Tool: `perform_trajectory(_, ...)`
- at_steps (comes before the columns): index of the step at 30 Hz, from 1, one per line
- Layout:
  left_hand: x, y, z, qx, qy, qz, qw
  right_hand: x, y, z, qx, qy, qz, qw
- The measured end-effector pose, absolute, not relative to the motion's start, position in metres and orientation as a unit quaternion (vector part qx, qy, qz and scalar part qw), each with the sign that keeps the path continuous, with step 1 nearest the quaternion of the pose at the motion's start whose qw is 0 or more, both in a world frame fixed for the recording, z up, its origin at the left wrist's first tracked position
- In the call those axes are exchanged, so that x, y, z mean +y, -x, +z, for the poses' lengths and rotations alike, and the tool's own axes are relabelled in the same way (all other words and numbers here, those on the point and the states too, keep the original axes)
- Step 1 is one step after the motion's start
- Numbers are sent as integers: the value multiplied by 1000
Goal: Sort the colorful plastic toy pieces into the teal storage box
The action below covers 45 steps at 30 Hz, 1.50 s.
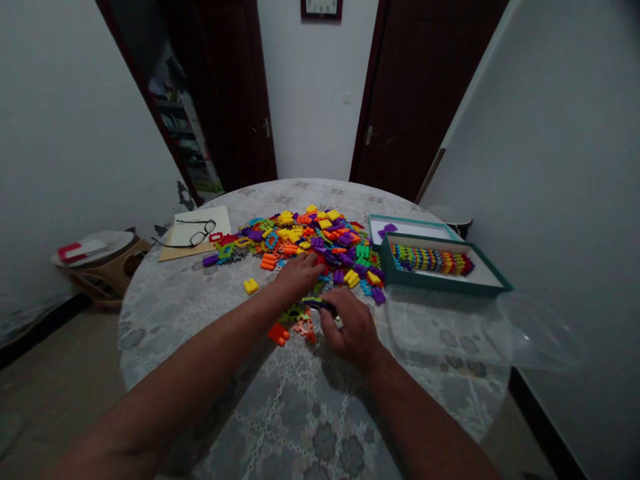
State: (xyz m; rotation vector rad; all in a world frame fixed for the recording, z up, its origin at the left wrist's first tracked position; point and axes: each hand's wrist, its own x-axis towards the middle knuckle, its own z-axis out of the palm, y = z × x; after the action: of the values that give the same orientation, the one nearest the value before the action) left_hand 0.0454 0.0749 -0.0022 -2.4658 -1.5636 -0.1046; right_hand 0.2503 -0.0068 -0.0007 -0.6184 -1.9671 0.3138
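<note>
A pile of colourful plastic building pieces (295, 233) lies in the middle of the table. My left hand (300, 273) reaches into its near side, fingers stretched forward over a red piece (324, 264); whether they touch it I cannot make out. Closer to me, my right hand (350, 323) is closed, thumb and fingers pinching a small stack of linked pieces (314, 303), dark with some green. Just below this stack lie an orange block (279, 334) and loose orange flat pieces (305, 329). A yellow block (251, 286) sits left of my left hand.
At right, a teal-edged box (445, 283) holds rows of joined coloured pieces (433, 260); its lid (413, 227) with a purple piece lies behind. A clear plastic container (440, 323) stands nearer. Eyeglasses (197, 237) rest on papers (220, 217) at left. Patterned cloth covers the round table (240, 427).
</note>
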Motion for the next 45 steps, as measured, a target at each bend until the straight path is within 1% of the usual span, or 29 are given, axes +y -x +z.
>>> perform_trajectory(4, 68, -39, 0, -520, 847, -41, 105, -2, -251, -2, -796, 274, 132, 524)
perform_trajectory(9, 53, -27, 0, -575, 803, -138, 75, 6, -251, -8, -750, 340, 144, 549)
perform_trajectory(12, 44, -22, 0, -631, 743, -220, 23, 11, -252, -10, -716, 398, 176, 546)
perform_trajectory(14, 35, -22, 4, -652, 696, -296, -60, 13, -251, -11, -689, 426, 219, 544)
perform_trajectory(16, 23, -23, 8, -643, 646, -362, -193, 14, -249, -13, -656, 445, 287, 538)
perform_trajectory(18, 12, -28, 11, -607, 603, -396, -335, 14, -247, -15, -611, 457, 377, 525)
perform_trajectory(19, 7, -31, 11, -583, 588, -404, -389, 14, -246, -16, -588, 461, 421, 515)
perform_trajectory(21, 0, -38, 8, -542, 572, -412, -458, 14, -244, -19, -551, 466, 483, 496)
perform_trajectory(24, -3, -47, -2, -504, 553, -424, -510, 16, -242, -22, -540, 461, 511, 484)
perform_trajectory(29, -5, -53, -13, -461, 547, -428, -553, 18, -241, -29, -524, 460, 542, 469)
perform_trajectory(31, -8, -53, -10, -467, 577, -407, -533, 19, -239, -31, -522, 463, 542, 468)
perform_trajectory(33, -11, -52, -6, -491, 611, -387, -486, 18, -238, -30, -525, 461, 540, 470)
perform_trajectory(36, -10, -48, 0, -514, 616, -399, -445, 16, -236, -24, -526, 451, 546, 471)
perform_trajectory(42, -2, -33, 5, -512, 601, -412, -455, 17, -237, -16, -481, 376, 648, 455)
perform_trajectory(45, -2, -31, 3, -514, 589, -400, -478, 21, -236, -21, -461, 382, 653, 465)
